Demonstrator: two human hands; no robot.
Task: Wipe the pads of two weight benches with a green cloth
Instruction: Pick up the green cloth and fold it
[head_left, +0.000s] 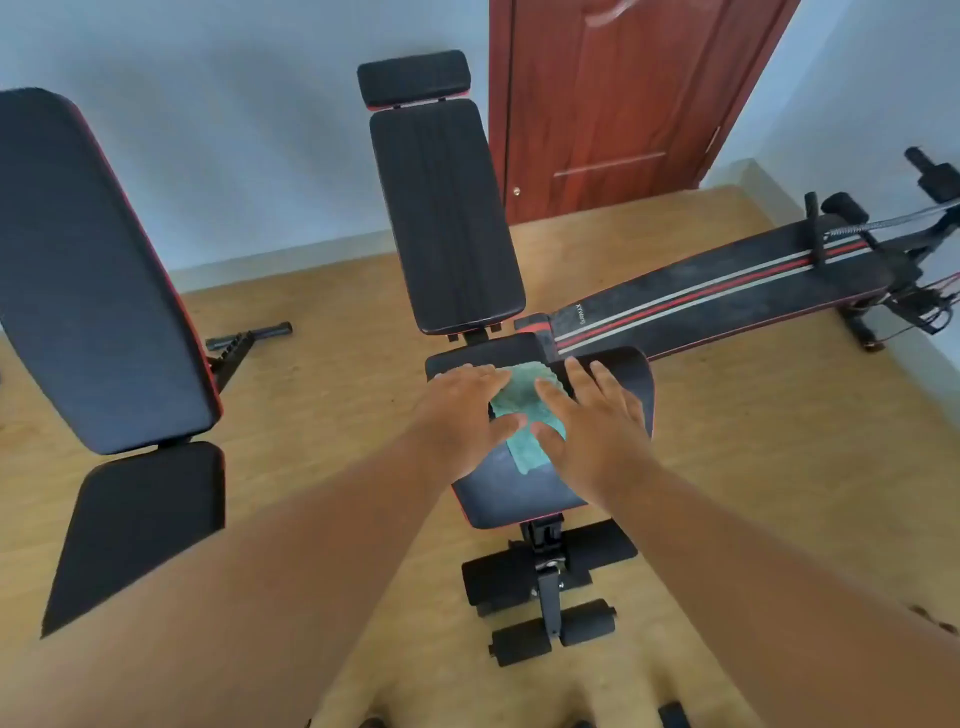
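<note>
Green cloth lies crumpled on the seat pad of the middle weight bench, pinned flat btwn both hands. Left hand is spread wide, palm down, fingers flat across the cloth's left edge and the pad beside it; right hand same, splayed open on the cloth's right side, fingertips reaching toward the pad's far edge. Neither hand pinches anything, they just press. My read on handling: cloth looks soft, light, terry-type, will bunch and slide under a palm, so flat-palm pressure w/ fingers spread is the way to drive it, or grab a fold at the near tail that sticks out toward the wearer. Pad covering looks smooth vinyl, probably firm w/ slight give, so cloth should glide easily; bench frame looks heavy enough not to shift. Outward from the hands: inclined back pad directly beyond the seat, small headrest pad on top, foam leg rollers below the seat. Count: 1 cloth, 2 hands, 2 incline benches (second bench at left, well apart), plus 1 flat striped sit-up board at right, 1 red-brown door behind.
</note>
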